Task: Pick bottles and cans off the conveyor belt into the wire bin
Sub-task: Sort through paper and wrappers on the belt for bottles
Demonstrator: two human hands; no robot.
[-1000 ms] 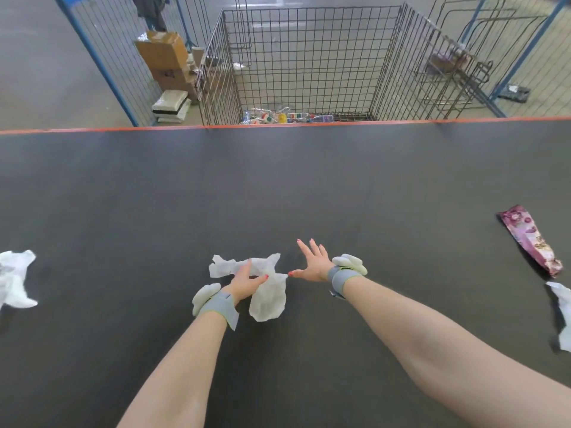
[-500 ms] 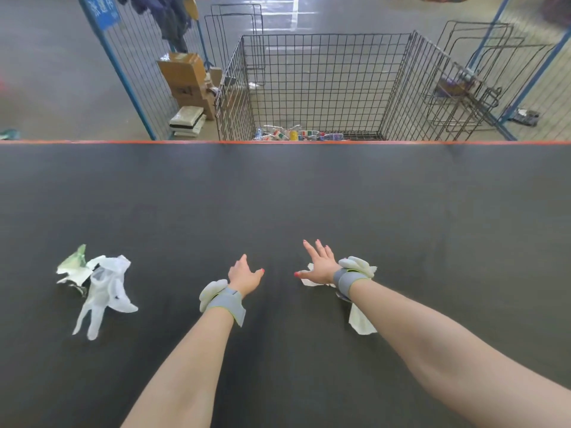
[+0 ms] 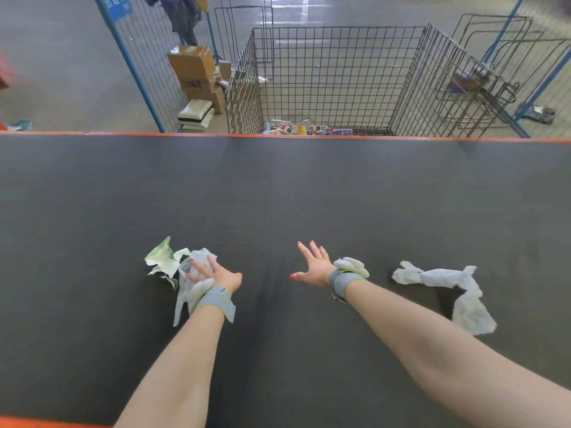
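Conveyor belt [image 3: 278, 186], dark and orange-edged, seen from the head camera with both bare forearms reaching out over it. Left hand [image 3: 217, 274] lies with fingers extended and spread on a clear plastic film [image 3: 183, 291], pressing rather than clasping it; a torn green-and-white wrapper [image 3: 162, 257] lies just beside the film on its left. Right hand [image 3: 315, 267] is released, fingers straight and fanned, palm down over bare belt and holding nothing. Each wrist carries a grey band, left [image 3: 216, 301] and right [image 3: 341, 281], with a pale padded piece attached. To the right of the right forearm, a crumpled white plastic bag [image 3: 448, 278] lies on the belt. Wire bin [image 3: 340, 72] stands beyond the belt's far edge, and the bottles and cans [image 3: 304, 129] in view lie on its floor against the near wall. Left of the bin are stacked cardboard boxes [image 3: 194, 69] and a blue mesh fence [image 3: 145, 57].
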